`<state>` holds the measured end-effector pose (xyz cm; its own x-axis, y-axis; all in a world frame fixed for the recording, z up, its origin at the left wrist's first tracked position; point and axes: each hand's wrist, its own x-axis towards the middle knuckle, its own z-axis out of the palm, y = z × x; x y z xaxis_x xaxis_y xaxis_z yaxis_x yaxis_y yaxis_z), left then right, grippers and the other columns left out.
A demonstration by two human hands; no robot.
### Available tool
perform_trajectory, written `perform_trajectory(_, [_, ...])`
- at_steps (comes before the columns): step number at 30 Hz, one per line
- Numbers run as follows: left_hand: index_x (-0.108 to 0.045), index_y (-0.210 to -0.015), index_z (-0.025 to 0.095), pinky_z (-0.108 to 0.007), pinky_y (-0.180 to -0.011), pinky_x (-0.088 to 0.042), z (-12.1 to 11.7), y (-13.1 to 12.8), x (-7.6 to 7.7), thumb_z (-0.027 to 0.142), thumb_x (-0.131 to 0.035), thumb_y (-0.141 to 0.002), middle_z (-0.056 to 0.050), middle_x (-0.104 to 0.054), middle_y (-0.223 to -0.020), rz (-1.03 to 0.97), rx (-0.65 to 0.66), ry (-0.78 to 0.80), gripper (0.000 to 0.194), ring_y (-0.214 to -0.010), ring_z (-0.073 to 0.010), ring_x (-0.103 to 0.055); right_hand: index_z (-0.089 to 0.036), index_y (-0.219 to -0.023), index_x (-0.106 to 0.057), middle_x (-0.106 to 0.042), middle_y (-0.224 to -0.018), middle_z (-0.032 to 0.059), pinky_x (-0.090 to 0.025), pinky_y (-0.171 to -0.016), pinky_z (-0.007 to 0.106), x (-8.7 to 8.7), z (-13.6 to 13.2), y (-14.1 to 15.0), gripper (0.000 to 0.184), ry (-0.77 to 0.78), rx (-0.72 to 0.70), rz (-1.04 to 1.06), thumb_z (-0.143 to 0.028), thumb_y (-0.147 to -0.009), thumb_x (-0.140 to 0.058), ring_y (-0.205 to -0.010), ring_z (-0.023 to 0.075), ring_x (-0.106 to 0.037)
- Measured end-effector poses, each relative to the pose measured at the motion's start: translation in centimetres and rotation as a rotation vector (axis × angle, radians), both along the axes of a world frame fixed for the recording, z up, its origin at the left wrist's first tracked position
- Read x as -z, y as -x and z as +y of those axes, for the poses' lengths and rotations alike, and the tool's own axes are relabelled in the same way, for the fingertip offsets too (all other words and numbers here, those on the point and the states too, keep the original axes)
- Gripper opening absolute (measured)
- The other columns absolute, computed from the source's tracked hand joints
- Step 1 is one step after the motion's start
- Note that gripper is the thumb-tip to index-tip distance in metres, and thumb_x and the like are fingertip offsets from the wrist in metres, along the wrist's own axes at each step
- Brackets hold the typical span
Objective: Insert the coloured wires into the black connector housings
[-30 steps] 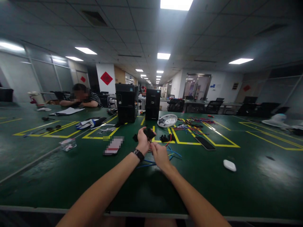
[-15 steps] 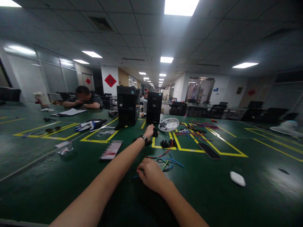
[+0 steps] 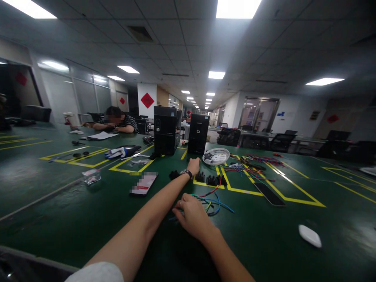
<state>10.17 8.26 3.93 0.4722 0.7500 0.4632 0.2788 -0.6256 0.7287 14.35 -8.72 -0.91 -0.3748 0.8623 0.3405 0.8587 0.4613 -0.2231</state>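
Note:
My left hand (image 3: 194, 166), with a dark watch on its wrist, reaches far over the green table. Its fingers are closed, partly hidden, at a small black block (image 3: 200, 176) on the yellow tape. Several similar black blocks (image 3: 212, 179) sit to the right, and a dark piece (image 3: 174, 175) lies left of the wrist. Nearer me, my right hand (image 3: 191, 214) rests curled over loose wires (image 3: 217, 203) in blue, green, red and yellow. Its fingertips appear closed on them, though the hand covers the grip. One red wire runs up to the blocks.
Two black computer towers (image 3: 166, 131) (image 3: 198, 134) stand ahead. A white basket (image 3: 216, 156), wire bundles (image 3: 258, 162), a black phone (image 3: 268, 194) and a white case (image 3: 310, 235) lie right. At left are a pale phone (image 3: 144, 183), a clear box (image 3: 91, 177), gloves (image 3: 122, 152) and a person (image 3: 117, 121).
The view has turned slightly left. My left hand has drawn back a little from the tower, and a black block now shows beside it on the tape. My right hand stays over the wires.

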Motion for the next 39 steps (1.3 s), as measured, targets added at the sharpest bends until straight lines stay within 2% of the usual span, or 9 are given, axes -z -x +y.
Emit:
perform_trajectory(4, [-0.055,-0.117,0.016,-0.040,-0.085,-0.051,0.2,0.0,-0.3,0.033,-0.053,-0.090,-0.010,-0.056,-0.119,0.092,0.075,-0.019,0.032,-0.100,-0.0196,-0.058,-0.020,-0.085,-0.067,-0.066,-0.081,0.0037,-0.037,-0.067,0.025,-0.5,0.1,-0.7,0.024,-0.043,0.095,0.009,-0.035,-0.091,-0.049,-0.076,0.0168,-0.060])
perform_trajectory(7, [-0.063,-0.103,0.015,-0.037,-0.088,-0.047,-0.4,1.6,0.8,0.031,-0.055,-0.088,-0.009,-0.063,-0.107,0.217,0.173,-0.072,0.024,-0.096,-0.0196,-0.059,-0.020,-0.080,-0.066,-0.066,-0.076,0.0031,-0.035,-0.064,0.024,-1.6,0.2,-1.5,0.026,-0.181,0.224,0.133,-0.033,-0.091,-0.047,-0.070,0.0151,-0.059])
perform_trajectory(10, [-0.065,-0.102,0.015,-0.033,-0.091,-0.043,-3.0,4.1,3.1,0.034,-0.046,-0.091,-0.010,-0.066,-0.104,0.413,0.378,-0.201,0.029,-0.097,-0.0203,-0.058,-0.017,-0.074,-0.065,-0.062,-0.064,0.0018,-0.033,-0.060,0.024,-2.9,0.1,-2.6,0.030,-0.395,0.389,0.332,-0.033,-0.092,-0.045,-0.060,0.0133,-0.054])
perform_trajectory(15, [-0.055,-0.122,0.019,-0.041,-0.095,-0.040,-9.1,7.1,6.3,0.053,-0.046,-0.087,-0.012,-0.053,-0.130,0.564,0.334,-0.347,0.050,-0.117,-0.0273,-0.048,-0.014,-0.069,-0.062,-0.047,-0.052,-0.0036,-0.028,-0.051,0.022,-4.4,-0.3,-5.9,0.038,-0.715,0.573,0.664,-0.040,-0.091,-0.045,-0.048,0.0100,-0.038])
perform_trajectory(19, [-0.052,-0.124,0.020,-0.040,-0.096,-0.039,-11.9,8.0,7.0,0.043,-0.047,-0.089,-0.011,-0.053,-0.128,0.555,0.315,-0.413,0.042,-0.117,-0.0252,-0.047,-0.013,-0.080,-0.065,-0.059,-0.065,0.0013,-0.035,-0.057,0.023,-5.0,-0.1,-8.1,0.037,-0.863,0.566,0.653,-0.042,-0.092,-0.045,-0.056,0.0124,-0.048])
perform_trajectory(22, [-0.046,-0.130,0.021,-0.039,-0.097,-0.038,-12.5,8.4,6.9,0.038,-0.049,-0.089,-0.011,-0.053,-0.127,0.527,0.333,-0.419,0.044,-0.116,-0.0243,-0.047,-0.014,-0.086,-0.067,-0.066,-0.076,0.0060,-0.040,-0.065,0.025,-4.9,1.1,-8.3,0.034,-0.749,0.460,0.387,-0.040,-0.092,-0.045,-0.066,0.0158,-0.057])
perform_trajectory(28, [-0.049,-0.120,0.019,-0.038,-0.091,-0.041,-12.3,9.5,6.3,0.041,-0.060,-0.082,-0.010,-0.052,-0.117,0.516,0.205,-0.417,0.046,-0.109,-0.0248,-0.047,-0.022,-0.091,-0.069,-0.071,-0.088,0.0084,-0.042,-0.069,0.026,-3.0,4.8,-5.6,0.028,-0.208,0.387,-0.224,-0.039,-0.092,-0.047,-0.080,0.0200,-0.064])
perform_trajectory(32, [-0.056,-0.108,0.020,-0.037,-0.090,-0.040,-12.1,9.9,5.9,0.039,-0.061,-0.082,-0.010,-0.049,-0.117,0.540,0.217,-0.507,0.033,-0.111,-0.0248,-0.044,-0.021,-0.111,-0.065,-0.071,-0.094,0.0076,-0.044,-0.074,0.026,-1.4,5.6,-6.0,0.028,-0.051,0.274,-0.163,-0.033,-0.090,-0.050,-0.087,0.0200,-0.065])
perform_trajectory(39, [-0.061,-0.103,0.020,-0.034,-0.085,-0.039,-12.0,9.9,5.7,0.032,-0.053,-0.087,-0.009,-0.051,-0.110,0.610,0.273,-0.608,0.021,-0.103,-0.0231,-0.045,-0.019,-0.092,-0.071,-0.069,-0.096,0.0033,-0.044,-0.084,0.025,-1.8,2.6,-11.8,0.030,0.238,0.061,0.030,-0.007,-0.071,-0.054,-0.092,0.0169,-0.062])
